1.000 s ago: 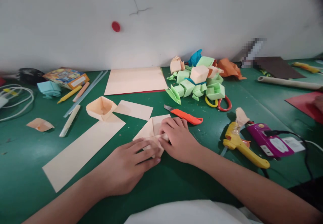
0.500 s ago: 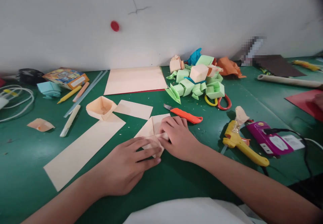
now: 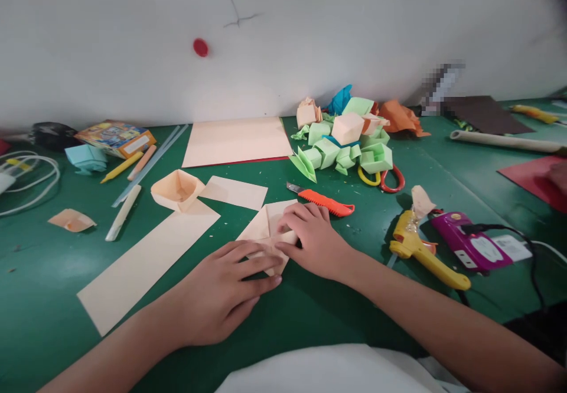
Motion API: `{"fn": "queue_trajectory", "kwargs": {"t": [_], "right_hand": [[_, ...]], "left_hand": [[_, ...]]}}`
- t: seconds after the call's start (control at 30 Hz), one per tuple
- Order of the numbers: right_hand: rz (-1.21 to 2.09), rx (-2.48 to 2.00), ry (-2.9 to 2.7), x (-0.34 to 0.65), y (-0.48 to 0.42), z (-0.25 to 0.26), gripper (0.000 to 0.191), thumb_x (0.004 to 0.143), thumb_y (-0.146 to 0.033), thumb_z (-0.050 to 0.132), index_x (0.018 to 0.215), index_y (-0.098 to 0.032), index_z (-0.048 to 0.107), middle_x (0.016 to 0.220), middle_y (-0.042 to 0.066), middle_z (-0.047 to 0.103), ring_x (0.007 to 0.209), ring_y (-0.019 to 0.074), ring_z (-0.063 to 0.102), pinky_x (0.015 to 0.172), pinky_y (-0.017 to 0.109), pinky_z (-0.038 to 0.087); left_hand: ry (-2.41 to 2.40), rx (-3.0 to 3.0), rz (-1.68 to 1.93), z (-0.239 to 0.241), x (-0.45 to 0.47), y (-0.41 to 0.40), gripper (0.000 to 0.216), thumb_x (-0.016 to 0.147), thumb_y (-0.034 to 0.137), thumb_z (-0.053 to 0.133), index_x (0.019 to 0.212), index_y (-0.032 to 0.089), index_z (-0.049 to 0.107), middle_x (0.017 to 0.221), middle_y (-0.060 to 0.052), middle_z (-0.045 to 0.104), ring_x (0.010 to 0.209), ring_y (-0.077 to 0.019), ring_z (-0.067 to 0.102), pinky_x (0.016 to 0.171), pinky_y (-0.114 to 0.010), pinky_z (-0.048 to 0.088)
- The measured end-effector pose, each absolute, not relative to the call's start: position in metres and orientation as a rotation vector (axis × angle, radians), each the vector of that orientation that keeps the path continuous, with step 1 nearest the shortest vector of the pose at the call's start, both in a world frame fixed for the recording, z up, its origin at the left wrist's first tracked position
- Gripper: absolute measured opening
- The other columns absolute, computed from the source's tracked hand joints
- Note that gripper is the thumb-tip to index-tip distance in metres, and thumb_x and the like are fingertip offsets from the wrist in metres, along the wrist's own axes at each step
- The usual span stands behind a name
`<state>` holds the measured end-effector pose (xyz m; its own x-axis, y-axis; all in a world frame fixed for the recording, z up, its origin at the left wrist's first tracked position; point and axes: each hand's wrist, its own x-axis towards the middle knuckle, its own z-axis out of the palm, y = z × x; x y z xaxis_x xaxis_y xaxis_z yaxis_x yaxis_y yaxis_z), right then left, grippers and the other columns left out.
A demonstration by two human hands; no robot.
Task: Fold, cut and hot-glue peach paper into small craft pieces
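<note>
The left bare hand lies spread on the folded cream paper piece, beneath both hands; the right bare hand pinches its right side. Just beyond that grip lies an orange-handled steel-bladed cutter.

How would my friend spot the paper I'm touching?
On the green table, look below-left of the orange cutter. There lies the folded paper, cream and creased. Unlike the long strip and open paper box, it has the left hand and right hand on it.
</note>
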<state>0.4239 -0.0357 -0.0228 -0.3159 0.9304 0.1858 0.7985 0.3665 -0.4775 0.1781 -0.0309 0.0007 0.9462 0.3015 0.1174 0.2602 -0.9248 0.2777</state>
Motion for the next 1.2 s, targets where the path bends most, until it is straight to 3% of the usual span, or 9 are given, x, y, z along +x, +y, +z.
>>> {"fn": "queue_trajectory", "kwargs": {"t": [0.07, 0.17, 0.27, 0.5, 0.63, 0.8, 0.97, 1.1, 1.2], "right_hand": [[0.376, -1.382, -2.24, 0.429, -0.037, -0.018, 0.018, 0.094, -0.038, 0.066, 0.107, -0.027, 0.072, 0.129, 0.006, 0.063, 0.115, 0.03, 0.049, 0.097, 0.05, 0.034], [0.312, -1.044, -2.414, 0.438, -0.04, -0.01, 0.02, 0.097, -0.036, 0.06, 0.094, -0.028, 0.079, 0.142, 0.003, 0.06, 0.125, 0.0327, 0.043, 0.1, 0.053, 0.031], [0.396, -0.876, -2.562, 0.444, -0.041, -0.005, 0.021, 0.098, -0.037, 0.06, 0.098, -0.033, 0.081, 0.152, -0.004, 0.053, 0.132, 0.0341, 0.038, 0.103, 0.055, 0.03], [0.393, -1.131, -2.64, 0.458, -0.032, 0.002, 0.028, 0.099, -0.042, 0.06, 0.085, -0.037, 0.083, 0.159, -0.012, 0.044, 0.15, 0.0392, 0.018, 0.115, 0.064, 0.022], [0.258, -1.289, -2.551, 0.474, -0.027, 0.007, 0.033, 0.099, -0.041, 0.06, 0.075, -0.036, 0.082, 0.158, -0.011, 0.045, 0.15, 0.0421, 0.022, 0.114, 0.072, 0.021], [0.198, -1.413, -2.471, 0.488, -0.025, 0.005, 0.037, 0.098, -0.04, 0.059, 0.069, -0.03, 0.08, 0.164, -0.012, 0.036, 0.148, 0.0462, 0.025, 0.108, 0.075, 0.027], [0.164, -1.507, -2.419, 0.493, -0.025, 0.001, 0.016, 0.092, -0.029, 0.063, 0.091, -0.032, 0.079, 0.165, -0.008, 0.034, 0.145, 0.0417, 0.029, 0.108, 0.071, 0.03], [0.127, -1.52, -2.463, 0.496, -0.023, -0.005, 0.048, 0.088, -0.022, 0.063, 0.134, -0.036, 0.063, 0.167, -0.002, 0.031, 0.143, 0.04, 0.031, 0.108, 0.069, 0.033], [0.095, -1.464, -2.509, 0.496, -0.022, -0.008, 0.054, 0.091, -0.025, 0.062, 0.143, -0.038, 0.056, 0.165, 0.001, 0.036, 0.14, 0.0397, 0.035, 0.107, 0.067, 0.035]], "left_hand": [[0.43, 2.827, 0.224, 0.0, 0.178, -0.031, 0.044, 0.096, 0.015, 0.05, 0.138, 0.026, 0.059, 0.149, -0.002, 0.057, 0.141, -0.0282, 0.044, 0.116, -0.049, 0.041], [0.443, 2.785, 0.24, 0.001, 0.178, -0.031, 0.043, 0.094, 0.015, 0.053, 0.134, 0.027, 0.062, 0.14, -0.004, 0.063, 0.135, -0.0283, 0.051, 0.114, -0.049, 0.043], [0.449, 2.757, 0.258, 0.002, 0.179, -0.031, 0.041, 0.093, 0.015, 0.055, 0.131, 0.027, 0.064, 0.13, -0.004, 0.068, 0.127, -0.0271, 0.056, 0.114, -0.049, 0.044], [0.446, 2.807, 0.243, 0.0, 0.178, -0.031, 0.047, 0.094, 0.015, 0.053, 0.139, 0.027, 0.059, 0.14, -0.003, 0.064, 0.135, -0.0291, 0.05, 0.114, -0.05, 0.043], [0.439, 2.826, 0.233, 0.001, 0.177, -0.032, 0.047, 0.094, 0.015, 0.053, 0.139, 0.027, 0.059, 0.144, -0.003, 0.061, 0.135, -0.0299, 0.051, 0.114, -0.051, 0.044], [0.438, 2.83, 0.273, 0.002, 0.177, -0.032, 0.046, 0.093, 0.014, 0.054, 0.137, 0.027, 0.061, 0.143, -0.004, 0.062, 0.135, -0.029, 0.052, 0.113, -0.049, 0.046], [0.404, 2.865, 0.305, 0.0, 0.175, -0.031, 0.042, 0.094, 0.013, 0.052, 0.133, 0.024, 0.063, 0.139, -0.004, 0.065, 0.133, -0.0287, 0.054, 0.114, -0.05, 0.045], [0.299, 2.867, 0.438, -0.002, 0.174, -0.03, 0.027, 0.096, 0.018, 0.056, 0.12, 0.02, 0.067, 0.124, -0.006, 0.073, 0.123, -0.0265, 0.062, 0.114, -0.046, 0.047], [0.29, 2.854, 0.409, -0.002, 0.173, -0.029, 0.024, 0.097, 0.033, 0.062, 0.116, 0.019, 0.068, 0.113, -0.008, 0.075, 0.114, -0.0269, 0.066, 0.104, -0.044, 0.054]]}}
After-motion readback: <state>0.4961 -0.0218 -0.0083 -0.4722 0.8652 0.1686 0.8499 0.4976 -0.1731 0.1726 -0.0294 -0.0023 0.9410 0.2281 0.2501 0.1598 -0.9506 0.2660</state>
